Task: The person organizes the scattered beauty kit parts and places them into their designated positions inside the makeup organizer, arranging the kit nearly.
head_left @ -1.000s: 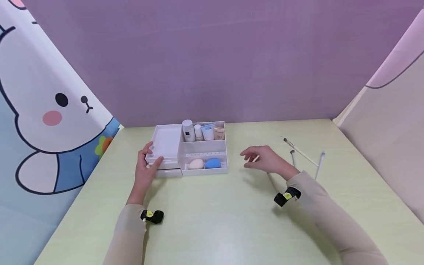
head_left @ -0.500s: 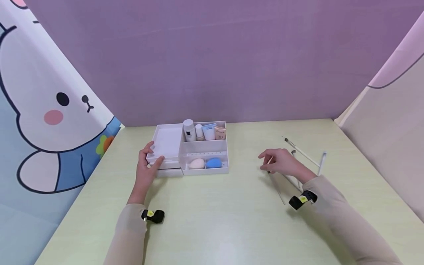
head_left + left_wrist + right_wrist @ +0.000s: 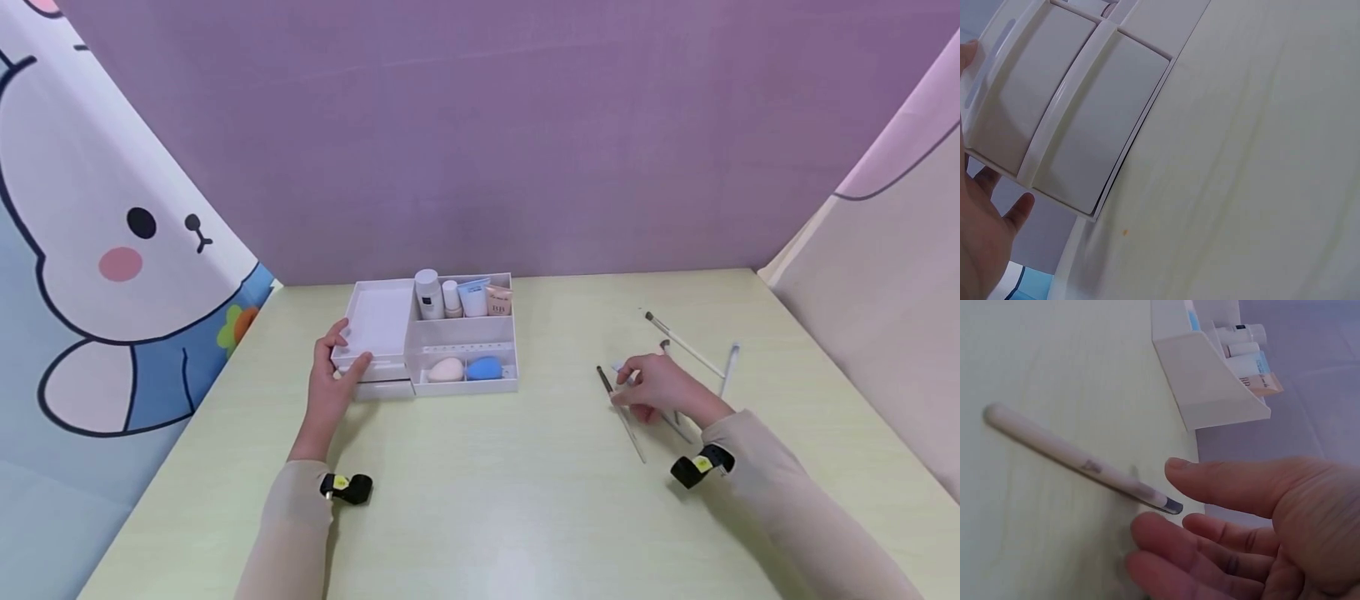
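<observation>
A white makeup organizer (image 3: 465, 333) with drawers stands on the table. My left hand (image 3: 335, 392) grips its front left corner, thumb at the front edge and fingers along the left side; the left wrist view shows the drawer fronts (image 3: 1097, 125) close by. My right hand (image 3: 663, 387) is low over several thin makeup brushes on the right. One brush with a dark tip (image 3: 622, 415) lies just left of its fingers. In the right wrist view a white-handled brush (image 3: 1066, 447) has its grey end between thumb and fingertips, which stand apart. Fingers partly hide other brushes.
Bottles and tubes (image 3: 472, 297) fill the organizer's back compartment. A pink sponge (image 3: 446, 370) and a blue sponge (image 3: 483, 368) sit in front compartments. More brushes (image 3: 684, 343) lie beyond my right hand. A purple backdrop (image 3: 525, 142) rises behind the table.
My right hand has moved from beside the organizer rightward and down toward the brushes, passing over the dark-tipped brush, which now shows fully. The left hand keeps its place on the organizer.
</observation>
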### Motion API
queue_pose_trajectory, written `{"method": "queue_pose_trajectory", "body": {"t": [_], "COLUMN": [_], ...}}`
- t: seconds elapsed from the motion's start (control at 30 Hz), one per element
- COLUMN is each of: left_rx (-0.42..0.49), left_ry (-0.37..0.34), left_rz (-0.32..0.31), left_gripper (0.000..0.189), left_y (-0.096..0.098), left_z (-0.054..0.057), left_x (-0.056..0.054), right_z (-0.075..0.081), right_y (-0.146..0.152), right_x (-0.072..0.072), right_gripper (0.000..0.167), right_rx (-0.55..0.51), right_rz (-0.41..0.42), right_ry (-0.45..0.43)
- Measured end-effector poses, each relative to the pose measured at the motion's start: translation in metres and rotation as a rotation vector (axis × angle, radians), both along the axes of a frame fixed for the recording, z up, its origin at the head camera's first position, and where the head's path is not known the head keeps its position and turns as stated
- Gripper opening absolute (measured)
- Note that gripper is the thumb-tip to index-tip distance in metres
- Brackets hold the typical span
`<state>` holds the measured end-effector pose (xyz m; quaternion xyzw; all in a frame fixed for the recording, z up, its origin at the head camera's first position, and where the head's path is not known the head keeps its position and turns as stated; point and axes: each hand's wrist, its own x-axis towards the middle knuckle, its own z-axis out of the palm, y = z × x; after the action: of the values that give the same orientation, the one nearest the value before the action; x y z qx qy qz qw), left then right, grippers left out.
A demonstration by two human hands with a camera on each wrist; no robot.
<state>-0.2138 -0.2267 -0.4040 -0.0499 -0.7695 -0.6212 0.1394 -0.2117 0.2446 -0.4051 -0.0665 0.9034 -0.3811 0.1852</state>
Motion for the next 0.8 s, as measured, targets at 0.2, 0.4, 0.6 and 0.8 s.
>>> {"method": "queue_pose_trajectory", "body": {"t": [0.2, 0.4, 0.6, 0.8], "left_rx": [-0.017, -0.014, -0.012, -0.016], "left_ry": [-0.011, -0.006, -0.021, -0.027], "left_rz": [0.001, 0.001, 0.006, 0.002], "left_gripper": [0.037, 0.036, 0.036, 0.036], "left_y": [0.000, 0.000, 0.000, -0.001], "left_z": [0.001, 0.001, 0.001, 0.000], "left_x": [0.000, 0.000, 0.001, 0.001], "right_z": [-0.004, -0.006, -0.008, -0.010], "right_y": [-0.004, -0.008, -0.013, -0.015], "right_x": [0.005, 0.005, 0.005, 0.005], "right_gripper": [0.026, 0.017, 0.011, 0.008], "right_rx": [0.031, 0.051, 0.079, 0.108], "right_rz": [-0.044, -0.023, 0.019, 0.051], "right_ry": [-0.059, -0.063, -0.059, -0.045]}}
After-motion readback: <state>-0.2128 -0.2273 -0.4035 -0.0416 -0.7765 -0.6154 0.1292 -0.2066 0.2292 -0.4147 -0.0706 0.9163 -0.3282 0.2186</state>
